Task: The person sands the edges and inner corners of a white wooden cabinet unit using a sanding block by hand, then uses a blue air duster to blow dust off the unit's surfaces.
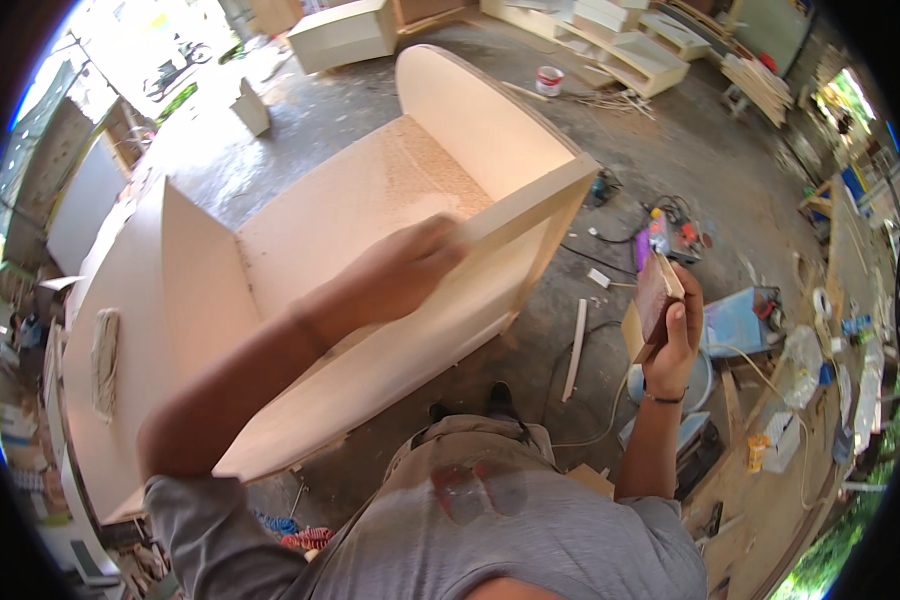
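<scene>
- Left hand [410, 265] lies flat on the front rail of the pale wooden cabinet frame [370, 230], fingers pressed together and laid along the top edge of that rail.
- The frame sits right in front of the person, under and beyond the left hand, with a rounded end panel [480, 120] rising past the fingertips and a second upright panel [205, 275] off to the left of the forearm.
- Inside the frame, just beyond the left hand, the back board [410, 165] shows a rough, speckled chipboard patch.
- Right hand [670, 335] is up and clear of the frame, well apart to the right, gripping a sanding block [655, 295]; fingers curl round its edge, reddish abrasive face turned toward the camera.
- A dark band [665, 398] circles the right wrist.
- Below the right hand, on the dusty concrete floor [370, 110], a thin wooden strip [574, 350] lies loose, with cables trailing beside it.
- Beyond the right hand, a power tool [670, 235] rests on the floor.
- Further past the rounded panel, a small white bucket [549, 80] stands near scattered offcuts.
- Far beyond both hands, unfinished pale shelf units [630, 50] line the back of the workshop.
- To the left of the left arm, a bundle of rope [104, 360] lies on a flat board.
</scene>
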A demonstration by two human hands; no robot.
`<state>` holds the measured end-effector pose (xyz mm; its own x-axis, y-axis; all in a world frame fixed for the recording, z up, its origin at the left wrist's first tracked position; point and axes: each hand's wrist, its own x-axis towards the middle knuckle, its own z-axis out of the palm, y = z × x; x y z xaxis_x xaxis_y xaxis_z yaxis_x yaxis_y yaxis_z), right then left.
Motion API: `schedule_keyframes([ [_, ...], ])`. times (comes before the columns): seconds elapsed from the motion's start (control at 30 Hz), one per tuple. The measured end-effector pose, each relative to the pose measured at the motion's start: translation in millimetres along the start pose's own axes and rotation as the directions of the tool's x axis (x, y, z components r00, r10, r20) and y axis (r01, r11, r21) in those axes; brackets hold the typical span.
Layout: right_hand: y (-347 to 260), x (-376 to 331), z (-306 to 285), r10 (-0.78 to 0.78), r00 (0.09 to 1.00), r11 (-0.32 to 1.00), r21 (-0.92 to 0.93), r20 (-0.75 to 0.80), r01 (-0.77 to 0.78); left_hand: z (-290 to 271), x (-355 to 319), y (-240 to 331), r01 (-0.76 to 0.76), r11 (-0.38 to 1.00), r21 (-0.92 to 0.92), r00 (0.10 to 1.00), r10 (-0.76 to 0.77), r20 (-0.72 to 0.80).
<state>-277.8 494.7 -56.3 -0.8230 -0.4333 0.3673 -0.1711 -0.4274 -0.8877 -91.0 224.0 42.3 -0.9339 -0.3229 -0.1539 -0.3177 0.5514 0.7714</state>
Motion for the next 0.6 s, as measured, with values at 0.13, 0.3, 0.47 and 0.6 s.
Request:
schedule_keyframes([
  [0.13, 7.0, 2.1, 2.7, 0.078, 0.996, 0.991, 0.108, -0.051, -0.072, 32.0, 57.3, 30.1, -0.189, 0.981, 0.041, 0.974, 0.192, -0.119],
  [0.3, -0.1, 27.9, 13.5, 0.037, 0.999, 0.988, 0.151, -0.002, -0.037, 51.0, 50.9, 67.1, -0.595, 0.789, 0.154, 0.745, 0.613, -0.262],
  [0.47, -15.0, 33.5, 71.8, -0.122, 0.968, 0.987, 0.131, 0.220, 0.094, 80.3, -15.0, 80.9, -0.403, 0.898, 0.175, 0.855, 0.438, -0.278],
  [0.6, -19.2, 41.0, 126.4, -0.227, 0.927, 0.959, 0.235, 0.298, 0.159, 75.0, -28.4, 83.2, -0.279, 0.960, -0.004, 0.878, 0.253, -0.406],
])
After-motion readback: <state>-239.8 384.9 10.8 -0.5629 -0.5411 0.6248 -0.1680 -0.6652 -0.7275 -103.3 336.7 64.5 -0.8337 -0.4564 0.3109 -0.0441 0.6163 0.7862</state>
